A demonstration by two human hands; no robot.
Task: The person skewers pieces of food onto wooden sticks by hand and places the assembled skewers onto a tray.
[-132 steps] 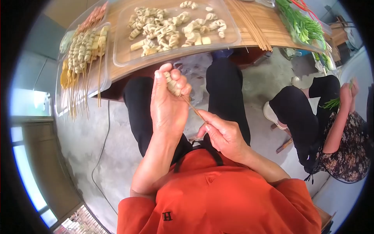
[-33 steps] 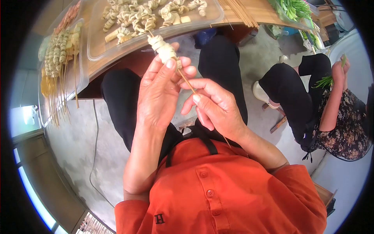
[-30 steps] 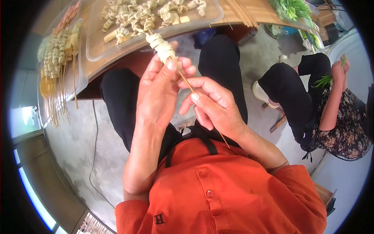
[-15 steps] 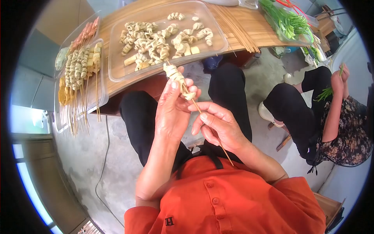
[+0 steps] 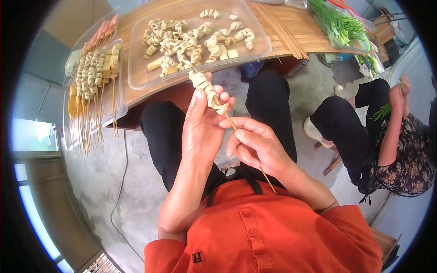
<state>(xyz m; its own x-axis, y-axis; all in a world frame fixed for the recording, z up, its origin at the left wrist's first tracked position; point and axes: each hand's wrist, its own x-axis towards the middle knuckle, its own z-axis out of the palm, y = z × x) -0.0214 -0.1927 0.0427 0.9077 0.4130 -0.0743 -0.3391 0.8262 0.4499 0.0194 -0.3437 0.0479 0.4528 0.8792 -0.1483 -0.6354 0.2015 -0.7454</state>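
Observation:
A pale, coiled food piece (image 5: 205,89) is threaded on a thin wooden skewer (image 5: 231,123), whose tip pokes out at its upper end. My left hand (image 5: 202,123) cradles the coil, with the thumb on one side and curled fingers on the other. Below it, my right hand (image 5: 259,143) pinches the skewer between thumb and fingers, and the skewer's lower end sticks out under that hand. Beyond the hands, a clear tray (image 5: 136,75) on the table holds several loose coils (image 5: 177,41). At the left, another tray (image 5: 119,102) holds finished-looking skewers (image 5: 91,75).
Bare skewers (image 5: 284,32) lie on the wooden table (image 5: 314,43), left of a container of green vegetables (image 5: 343,27). A co-worker's hands (image 5: 399,88) hold greens at the right. A cable (image 5: 120,191) runs along the floor at the left.
The coil was inside my closed left hand at first; now it shows above the palm, its lower end looser and spread. My right hand has stayed on the skewer. The camera view has shifted.

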